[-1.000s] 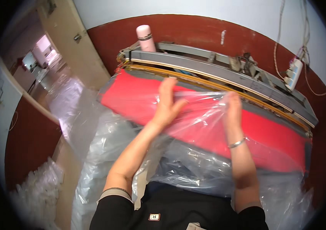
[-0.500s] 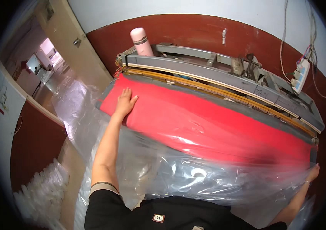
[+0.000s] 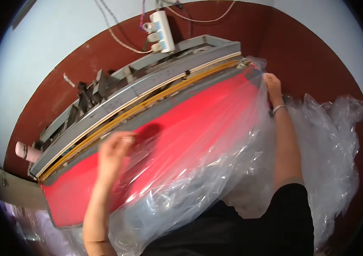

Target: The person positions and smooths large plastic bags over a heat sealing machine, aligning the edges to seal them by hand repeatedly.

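Observation:
A clear plastic film [image 3: 198,179] lies in creases over a long red surface [image 3: 181,115] with grey edges. My right hand [image 3: 272,87] is closed on the film's edge at the far right corner of that surface, pulling it into folds that fan out toward the left. My left hand [image 3: 115,153] hovers above the left part of the red surface, slightly blurred by motion. Its fingers are loosely bent and apart, with nothing visible in them, and a shadow falls beside it.
Behind the red surface runs a grey metal frame [image 3: 134,87] with a yellow strip [image 3: 147,102]. A pink bottle [image 3: 27,151] leans at its left end. A white power strip [image 3: 162,32] with cables hangs on the wall. More bunched film [image 3: 331,149] hangs at the right.
My view has swung to the right. My left hand has lifted off the red surface. My right hand has carried the film's edge up to the far right corner.

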Demonstrator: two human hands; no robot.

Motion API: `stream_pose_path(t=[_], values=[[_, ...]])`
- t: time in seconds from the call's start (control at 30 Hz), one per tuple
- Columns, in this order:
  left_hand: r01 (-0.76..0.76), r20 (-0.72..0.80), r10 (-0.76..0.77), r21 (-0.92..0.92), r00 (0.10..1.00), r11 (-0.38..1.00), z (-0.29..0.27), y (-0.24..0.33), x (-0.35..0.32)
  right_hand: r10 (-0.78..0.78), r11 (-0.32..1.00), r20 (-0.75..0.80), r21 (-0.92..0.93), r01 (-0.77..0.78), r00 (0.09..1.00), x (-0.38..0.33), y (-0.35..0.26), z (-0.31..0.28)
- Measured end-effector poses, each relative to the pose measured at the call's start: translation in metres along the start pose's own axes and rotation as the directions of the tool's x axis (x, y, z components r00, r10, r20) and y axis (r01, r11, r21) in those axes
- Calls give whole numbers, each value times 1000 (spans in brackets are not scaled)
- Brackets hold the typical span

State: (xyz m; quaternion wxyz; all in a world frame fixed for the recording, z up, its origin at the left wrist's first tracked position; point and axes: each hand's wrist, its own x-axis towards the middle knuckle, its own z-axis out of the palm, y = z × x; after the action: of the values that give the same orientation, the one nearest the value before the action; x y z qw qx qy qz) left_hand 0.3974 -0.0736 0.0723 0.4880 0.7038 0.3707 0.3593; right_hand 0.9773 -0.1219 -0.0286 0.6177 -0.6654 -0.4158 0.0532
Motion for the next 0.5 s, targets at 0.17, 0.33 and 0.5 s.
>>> stream_pose_path(t=[0.17, 0.33, 0.5], values=[[208, 707, -36, -158, 706, 965, 177, 45, 14, 21, 1000, -46, -12, -22, 999, -1, -10, 8], [-457, 431, 300, 327, 851, 827, 273, 15, 23, -8, 995, -107, -104, -3, 994, 3, -4, 9], [-504, 351, 373, 447, 859, 739, 295, -2, 43, -167, 982, -57, -95, 161, 984, -5, -3, 10]])
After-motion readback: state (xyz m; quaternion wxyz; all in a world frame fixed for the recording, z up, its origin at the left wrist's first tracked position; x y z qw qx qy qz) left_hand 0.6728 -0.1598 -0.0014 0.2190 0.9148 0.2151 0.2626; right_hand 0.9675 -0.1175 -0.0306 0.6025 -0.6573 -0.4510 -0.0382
